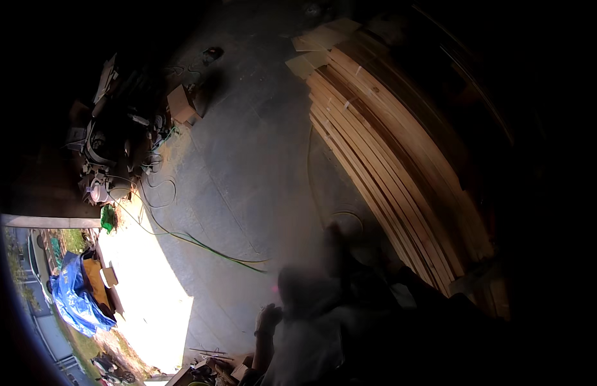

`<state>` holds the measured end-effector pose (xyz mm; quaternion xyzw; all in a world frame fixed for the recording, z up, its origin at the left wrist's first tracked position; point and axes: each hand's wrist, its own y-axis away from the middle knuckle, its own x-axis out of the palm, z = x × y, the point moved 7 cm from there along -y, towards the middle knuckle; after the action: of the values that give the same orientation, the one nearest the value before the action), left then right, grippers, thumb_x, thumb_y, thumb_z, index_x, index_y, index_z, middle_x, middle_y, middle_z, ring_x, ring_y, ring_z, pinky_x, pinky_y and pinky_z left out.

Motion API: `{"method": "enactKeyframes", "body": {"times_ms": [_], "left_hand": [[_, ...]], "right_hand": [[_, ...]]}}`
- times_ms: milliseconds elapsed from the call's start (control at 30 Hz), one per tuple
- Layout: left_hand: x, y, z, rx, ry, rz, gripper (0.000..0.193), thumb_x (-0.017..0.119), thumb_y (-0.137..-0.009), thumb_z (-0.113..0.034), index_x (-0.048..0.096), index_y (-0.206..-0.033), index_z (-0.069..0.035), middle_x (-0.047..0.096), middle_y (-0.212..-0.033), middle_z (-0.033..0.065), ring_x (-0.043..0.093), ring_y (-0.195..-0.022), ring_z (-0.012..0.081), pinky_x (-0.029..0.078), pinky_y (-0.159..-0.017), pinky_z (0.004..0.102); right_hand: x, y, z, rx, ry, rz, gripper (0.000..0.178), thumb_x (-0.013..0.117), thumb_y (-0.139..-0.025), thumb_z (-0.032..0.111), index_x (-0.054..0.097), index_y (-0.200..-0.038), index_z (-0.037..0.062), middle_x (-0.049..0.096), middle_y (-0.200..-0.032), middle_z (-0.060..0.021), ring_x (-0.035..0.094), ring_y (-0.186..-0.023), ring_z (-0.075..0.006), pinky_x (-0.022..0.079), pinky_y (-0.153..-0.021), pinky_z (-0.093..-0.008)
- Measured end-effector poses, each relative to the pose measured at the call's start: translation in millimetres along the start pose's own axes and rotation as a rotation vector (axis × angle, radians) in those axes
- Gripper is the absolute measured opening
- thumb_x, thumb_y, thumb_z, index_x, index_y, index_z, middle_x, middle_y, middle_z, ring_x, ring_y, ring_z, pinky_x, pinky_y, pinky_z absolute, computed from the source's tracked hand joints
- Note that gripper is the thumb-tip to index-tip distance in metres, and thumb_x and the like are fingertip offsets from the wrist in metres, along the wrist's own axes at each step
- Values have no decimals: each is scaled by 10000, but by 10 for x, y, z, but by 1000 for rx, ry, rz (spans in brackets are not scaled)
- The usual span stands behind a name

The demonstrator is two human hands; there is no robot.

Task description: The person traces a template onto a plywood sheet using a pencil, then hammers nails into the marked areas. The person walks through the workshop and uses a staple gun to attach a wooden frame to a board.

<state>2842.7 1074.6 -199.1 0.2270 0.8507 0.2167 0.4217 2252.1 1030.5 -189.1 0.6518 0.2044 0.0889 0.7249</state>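
Observation:
My left hand (269,318) hangs low in the head view, its forearm coming up from the lower edge. It looks curled and compact, but shadow hides whatever may be in its fingers. A small pink spot shows just above it, too blurred to name. My dark clothing (317,321) fills the lower middle. On the right, a dark sleeve reaches toward the near end of a long stack of wooden boards (388,148); my right hand there is lost in shadow, and its fingers cannot be made out.
A green hose or cord (208,244) curves over the concrete floor (240,154). At the left stand a cardboard box (180,105) and a dark heap of tools and cords (99,145). Sunlight enters by an opening, with a blue tarp (76,296) outside. Scrap pieces (215,370) lie near my left forearm.

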Motion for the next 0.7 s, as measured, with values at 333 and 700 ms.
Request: {"method": "enactKeyframes", "body": {"times_ms": [333,700], "left_hand": [[-2036,-2886,-583,5,-204,282,368,546,-986,-285,681,-1258,-77,712,-1146,200,680,-1109,336,532,-912,434],[-5992,-7241,-1239,213,191,-233,371,660,-967,-214,620,-1254,18,712,-958,132,664,-771,173,555,-622,293]], "right_hand": [[-1715,316,3486,-232,-676,-237,131,672,-914,63,638,-1017,-10,675,-824,-115,678,-737,-207,582,-646,-372],[-952,-269,4746,122,-520,-172,317,669,-922,284,744,-1040,-1,727,-980,-155,698,-957,-278,510,-772,-441]]}}
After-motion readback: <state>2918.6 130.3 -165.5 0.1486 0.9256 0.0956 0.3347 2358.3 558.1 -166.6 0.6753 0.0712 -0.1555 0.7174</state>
